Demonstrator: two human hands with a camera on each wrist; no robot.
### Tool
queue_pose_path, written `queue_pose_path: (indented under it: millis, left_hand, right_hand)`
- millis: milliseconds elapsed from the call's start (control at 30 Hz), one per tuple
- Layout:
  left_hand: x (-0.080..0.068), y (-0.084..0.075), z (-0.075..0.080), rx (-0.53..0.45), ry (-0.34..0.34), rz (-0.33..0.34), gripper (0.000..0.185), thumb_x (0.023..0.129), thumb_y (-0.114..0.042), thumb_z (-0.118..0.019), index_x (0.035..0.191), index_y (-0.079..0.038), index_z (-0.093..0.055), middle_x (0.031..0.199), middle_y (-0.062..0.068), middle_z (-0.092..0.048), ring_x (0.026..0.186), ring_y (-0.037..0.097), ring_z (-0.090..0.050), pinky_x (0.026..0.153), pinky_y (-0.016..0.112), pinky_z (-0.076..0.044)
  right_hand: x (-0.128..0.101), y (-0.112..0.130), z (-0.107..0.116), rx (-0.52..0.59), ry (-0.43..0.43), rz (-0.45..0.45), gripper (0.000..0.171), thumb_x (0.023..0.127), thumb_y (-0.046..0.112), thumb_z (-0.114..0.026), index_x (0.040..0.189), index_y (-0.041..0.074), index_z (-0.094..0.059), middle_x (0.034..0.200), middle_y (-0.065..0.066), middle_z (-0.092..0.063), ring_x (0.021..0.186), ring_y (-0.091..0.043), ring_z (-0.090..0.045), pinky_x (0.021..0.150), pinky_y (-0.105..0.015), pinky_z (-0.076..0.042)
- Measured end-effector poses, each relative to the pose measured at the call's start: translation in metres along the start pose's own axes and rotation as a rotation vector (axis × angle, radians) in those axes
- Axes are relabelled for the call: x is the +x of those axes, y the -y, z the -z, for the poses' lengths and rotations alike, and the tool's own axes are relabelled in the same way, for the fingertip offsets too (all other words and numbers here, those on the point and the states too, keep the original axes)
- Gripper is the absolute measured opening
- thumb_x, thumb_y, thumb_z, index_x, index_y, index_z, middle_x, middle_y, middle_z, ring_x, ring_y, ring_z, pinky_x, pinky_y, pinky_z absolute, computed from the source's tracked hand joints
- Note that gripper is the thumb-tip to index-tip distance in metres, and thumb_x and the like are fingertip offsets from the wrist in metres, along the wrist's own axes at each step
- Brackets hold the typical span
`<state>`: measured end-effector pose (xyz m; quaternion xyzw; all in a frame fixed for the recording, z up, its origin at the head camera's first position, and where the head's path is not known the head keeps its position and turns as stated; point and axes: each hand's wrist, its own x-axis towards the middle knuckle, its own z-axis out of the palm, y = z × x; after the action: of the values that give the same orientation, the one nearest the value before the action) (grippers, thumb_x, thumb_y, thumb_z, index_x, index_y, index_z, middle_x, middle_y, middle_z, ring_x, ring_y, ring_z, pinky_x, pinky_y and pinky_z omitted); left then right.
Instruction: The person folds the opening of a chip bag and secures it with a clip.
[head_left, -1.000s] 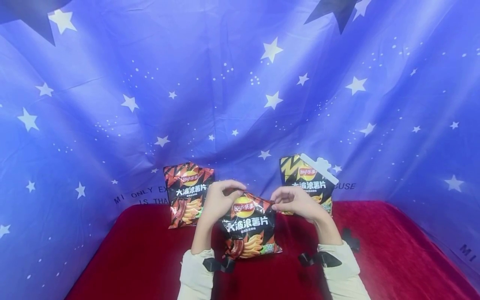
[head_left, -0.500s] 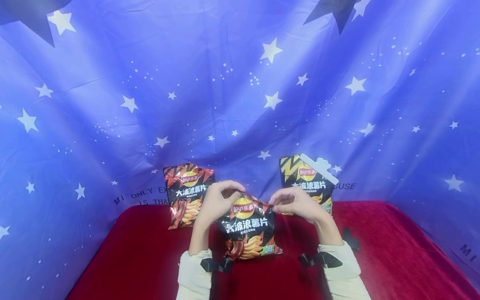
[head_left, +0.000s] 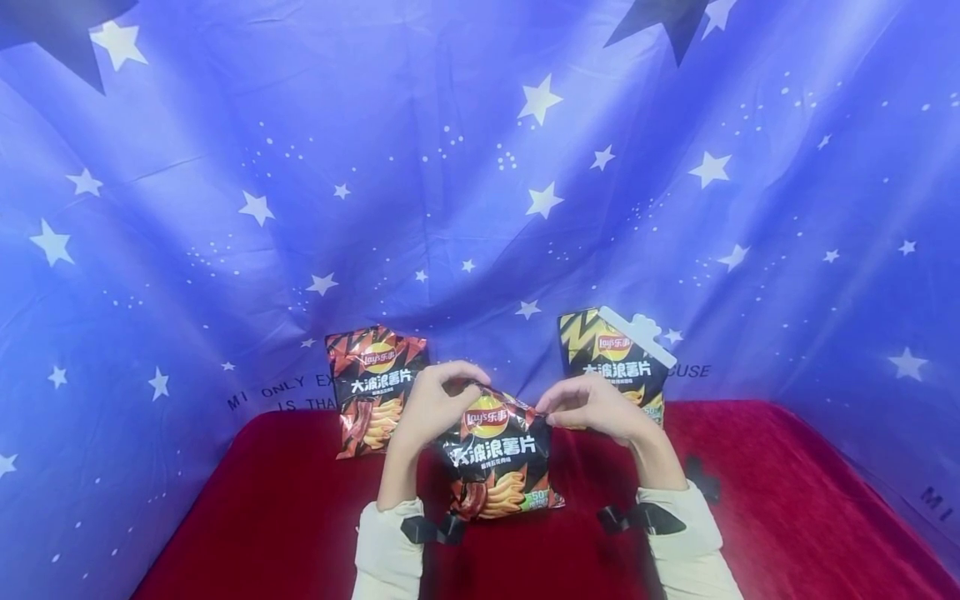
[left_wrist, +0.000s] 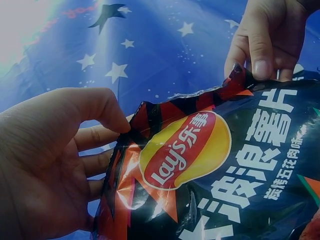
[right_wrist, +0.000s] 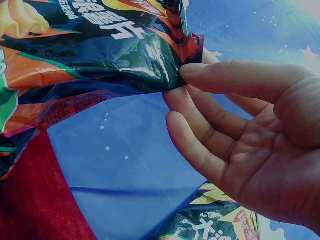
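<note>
A black and red-orange Lay's chip bag point(head_left: 495, 467) is held upright over the red cloth, its printed front facing me. My left hand point(head_left: 433, 408) pinches its upper left corner between thumb and index finger. At the opposite upper corner, my right hand point(head_left: 592, 406) pinches the film with thumb and fingertips. The left wrist view shows the crinkled top edge of the chip bag point(left_wrist: 215, 165) running between my left hand point(left_wrist: 55, 145) and my right hand point(left_wrist: 270, 42). In the right wrist view, my right hand's thumb point(right_wrist: 200, 75) presses on the bag's front near the corner.
Behind on the left, another red-orange chip bag point(head_left: 371, 396) leans upright. A yellow and black chip bag point(head_left: 581, 337) stands behind on the right, a white bag clip point(head_left: 637, 335) slanting across its top corner. A starry blue cloth point(head_left: 450, 208) hangs behind the red-covered table point(head_left: 795, 500).
My right fingertips and the bag's upper right corner have shifted slightly left. My left hand keeps its pinch, and the two rear bags stand as before.
</note>
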<state>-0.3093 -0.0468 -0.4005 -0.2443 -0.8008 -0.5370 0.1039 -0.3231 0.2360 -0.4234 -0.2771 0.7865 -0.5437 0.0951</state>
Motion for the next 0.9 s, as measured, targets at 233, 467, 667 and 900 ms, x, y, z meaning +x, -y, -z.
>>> queue_pose_path:
  millis: [233, 467, 667, 900]
  left_hand:
    - [0.0, -0.0006, -0.001, 0.001, -0.009, 0.011, 0.013, 0.089, -0.01, -0.074, 0.099, -0.017, -0.079, 0.106, 0.001, -0.078, 0.109, 0.019, -0.069, 0.106, 0.047, -0.049]
    - [0.0015, -0.0027, -0.0035, 0.009, -0.036, 0.034, 0.007, 0.09, -0.018, -0.077, 0.097, -0.017, -0.079, 0.103, 0.001, -0.078, 0.1, 0.016, -0.071, 0.095, 0.039, -0.055]
    - [0.0014, -0.0024, -0.004, 0.006, -0.038, 0.02, 0.01, 0.09, -0.016, -0.077, 0.1, -0.013, -0.077, 0.103, 0.001, -0.078, 0.098, 0.016, -0.07, 0.093, 0.036, -0.055]
    - [0.0007, -0.002, -0.0041, 0.024, -0.04, 0.029, 0.011, 0.089, -0.013, -0.078, 0.1, -0.015, -0.077, 0.104, 0.001, -0.078, 0.099, 0.016, -0.07, 0.095, 0.038, -0.055]
  right_hand:
    - [-0.0003, 0.0003, 0.0, -0.007, 0.007, 0.009, 0.024, 0.087, 0.004, -0.076, 0.109, -0.005, -0.073, 0.104, -0.018, -0.076, 0.086, -0.011, -0.07, 0.074, -0.029, -0.059]
    - [-0.0006, 0.0011, -0.0001, -0.008, 0.016, 0.024, 0.025, 0.086, 0.004, -0.076, 0.109, -0.005, -0.073, 0.107, -0.023, -0.075, 0.091, -0.014, -0.072, 0.081, -0.031, -0.06]
    - [-0.0016, 0.0022, 0.0, -0.011, 0.018, 0.027, 0.025, 0.086, 0.006, -0.078, 0.109, -0.002, -0.074, 0.105, -0.017, -0.077, 0.091, -0.016, -0.073, 0.081, -0.032, -0.06]
    - [-0.0018, 0.0031, -0.0003, -0.056, 0.008, 0.017, 0.022, 0.087, 0.013, -0.079, 0.108, 0.005, -0.077, 0.104, -0.012, -0.078, 0.094, -0.018, -0.073, 0.083, -0.032, -0.06]
